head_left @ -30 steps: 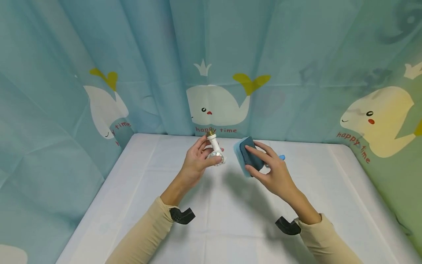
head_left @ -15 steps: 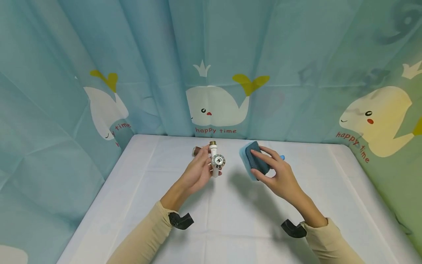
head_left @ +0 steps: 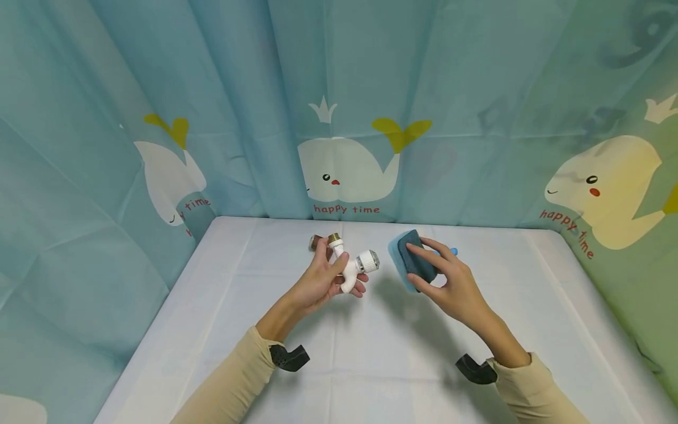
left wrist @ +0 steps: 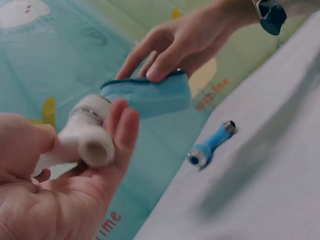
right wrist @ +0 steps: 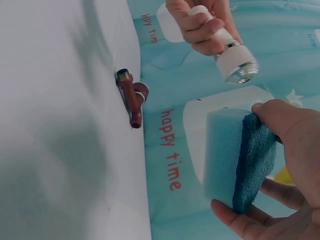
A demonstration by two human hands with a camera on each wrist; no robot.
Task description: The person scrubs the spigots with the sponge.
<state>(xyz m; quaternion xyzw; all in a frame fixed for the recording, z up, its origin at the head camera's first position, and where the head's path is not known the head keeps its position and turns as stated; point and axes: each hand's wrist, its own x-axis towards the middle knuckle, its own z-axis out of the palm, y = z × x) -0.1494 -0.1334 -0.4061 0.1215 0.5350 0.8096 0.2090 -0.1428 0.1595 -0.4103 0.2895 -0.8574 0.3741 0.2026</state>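
Note:
My left hand (head_left: 315, 282) grips a white faucet (head_left: 349, 274) with a brass threaded end and a ribbed, silver-capped knob pointing right. In the left wrist view the open spout of the faucet (left wrist: 96, 151) faces the camera, with the thumb on its body. My right hand (head_left: 450, 282) holds a sponge (head_left: 418, 259) by its edges between thumb and fingers. One side of the sponge (right wrist: 227, 160) is light blue foam, the other a dark blue scouring layer. The foam side faces the faucet, with a gap between them. Both hands are raised over the white table.
A brown-red faucet (right wrist: 131, 97) lies on the white table (head_left: 254, 330) behind my left hand. Beyond my right hand lies a blue faucet (left wrist: 212, 145), mostly hidden in the head view. A curtain (head_left: 466, 118) with whale prints stands along the table's back and sides.
The left hand has lowered slightly and turned the faucet, so its knob now points right. The brown-red faucet has come into sight behind it. The right hand with the sponge has shifted slightly right and down.

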